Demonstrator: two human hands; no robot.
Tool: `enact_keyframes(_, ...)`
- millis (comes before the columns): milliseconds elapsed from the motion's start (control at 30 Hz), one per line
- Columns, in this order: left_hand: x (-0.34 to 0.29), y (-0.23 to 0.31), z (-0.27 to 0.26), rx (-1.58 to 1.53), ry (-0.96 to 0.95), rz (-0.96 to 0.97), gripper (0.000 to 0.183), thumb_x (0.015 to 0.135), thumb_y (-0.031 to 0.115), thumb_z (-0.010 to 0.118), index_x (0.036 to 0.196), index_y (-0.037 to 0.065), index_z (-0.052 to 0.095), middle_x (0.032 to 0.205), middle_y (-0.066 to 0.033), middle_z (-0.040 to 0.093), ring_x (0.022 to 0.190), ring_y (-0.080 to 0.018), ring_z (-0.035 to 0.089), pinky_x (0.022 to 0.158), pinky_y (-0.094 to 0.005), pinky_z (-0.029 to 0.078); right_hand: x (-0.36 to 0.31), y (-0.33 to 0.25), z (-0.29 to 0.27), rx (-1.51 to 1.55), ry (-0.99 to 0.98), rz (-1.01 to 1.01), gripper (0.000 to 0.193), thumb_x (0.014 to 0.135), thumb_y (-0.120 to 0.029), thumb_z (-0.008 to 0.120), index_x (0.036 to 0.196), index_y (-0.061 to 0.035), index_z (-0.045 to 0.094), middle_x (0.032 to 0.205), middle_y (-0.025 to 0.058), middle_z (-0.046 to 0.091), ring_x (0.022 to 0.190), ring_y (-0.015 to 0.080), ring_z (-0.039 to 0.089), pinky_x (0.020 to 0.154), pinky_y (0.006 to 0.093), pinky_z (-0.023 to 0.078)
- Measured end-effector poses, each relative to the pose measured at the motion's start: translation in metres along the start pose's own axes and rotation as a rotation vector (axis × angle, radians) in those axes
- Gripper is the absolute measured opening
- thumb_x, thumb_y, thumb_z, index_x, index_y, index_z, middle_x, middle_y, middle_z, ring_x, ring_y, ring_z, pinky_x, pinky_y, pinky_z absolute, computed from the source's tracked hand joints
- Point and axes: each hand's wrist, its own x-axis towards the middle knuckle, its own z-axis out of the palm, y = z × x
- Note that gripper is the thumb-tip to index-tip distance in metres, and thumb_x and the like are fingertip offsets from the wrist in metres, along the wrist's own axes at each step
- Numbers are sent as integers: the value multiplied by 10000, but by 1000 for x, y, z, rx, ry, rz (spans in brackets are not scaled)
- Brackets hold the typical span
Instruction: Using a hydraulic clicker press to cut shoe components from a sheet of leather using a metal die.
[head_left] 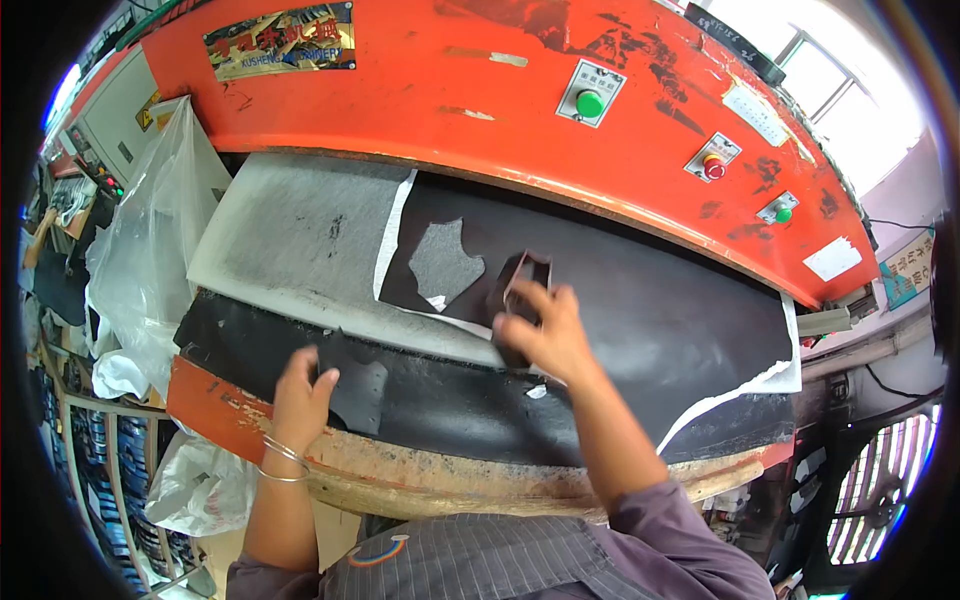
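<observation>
My right hand [548, 330] rests on a metal cutting die [523, 275] that lies on a black sheet of material [660, 320] under the press. A cut-out hole [443, 262] in the sheet, just left of the die, shows the grey pad beneath. My left hand [302, 390] holds a cut black piece [352, 385] near the front edge of the black cutting board [470, 405]. Thin bangles sit on my left wrist.
The orange press head [480, 90] hangs over the bed, with green buttons [589, 103] and a red button [713, 165]. A grey pad [290, 235] covers the bed's left. Clear plastic bags [150, 240] hang at left. A window [830, 80] is upper right.
</observation>
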Motion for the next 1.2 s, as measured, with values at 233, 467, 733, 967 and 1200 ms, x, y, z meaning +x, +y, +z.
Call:
enact_keyframes(233, 61, 128, 71, -186, -172, 547, 443, 857, 44, 554, 1275, 0, 416, 1267, -193, 553, 1163, -362, 535, 990, -398, 406, 55, 35, 12, -361, 194, -76, 734, 653, -561, 748, 1268, -191, 593, 1349, 286, 397, 1295, 401, 367, 1022, 481, 367)
enact_keyframes(467, 99, 112, 164, 30, -134, 628, 664, 805, 25, 484, 1412, -40, 222, 1277, -167, 578, 1200, -343, 509, 1115, -460, 246, 24, 77, 3, -376, 207, -291, 825, 548, -554, 824, 1208, -118, 592, 1366, 318, 393, 1344, 423, 316, 1059, 548, 240)
enact_keyframes(733, 107, 120, 155, 1, -152, 613, 634, 789, 0, 461, 1397, -30, 283, 1217, -120, 631, 1216, -319, 508, 1121, -435, 274, 35, 68, -9, -422, 137, -314, 709, 594, -453, 789, 1200, -151, 579, 1353, 306, 409, 1344, 424, 322, 1095, 550, 217)
enact_keyframes(967, 101, 130, 145, 10, -28, 639, 622, 802, 7, 466, 1394, -29, 280, 1207, -142, 628, 1183, -334, 525, 1093, -427, 322, 18, 68, -21, -340, 214, -321, 816, 623, -419, 800, 1310, -97, 499, 1395, 301, 371, 1359, 427, 297, 1099, 550, 232)
enact_keyframes(1200, 91, 231, 83, -333, 208, 842, 141, 898, 52, 588, 1007, -13, 649, 900, -105, 659, 878, -204, 632, 766, -292, 494, 0, 97, -211, 261, 1411, -392, 562, 981, -341, 467, 1362, 66, 397, 1430, 196, 389, 1337, 293, 351, 1117, 403, 238)
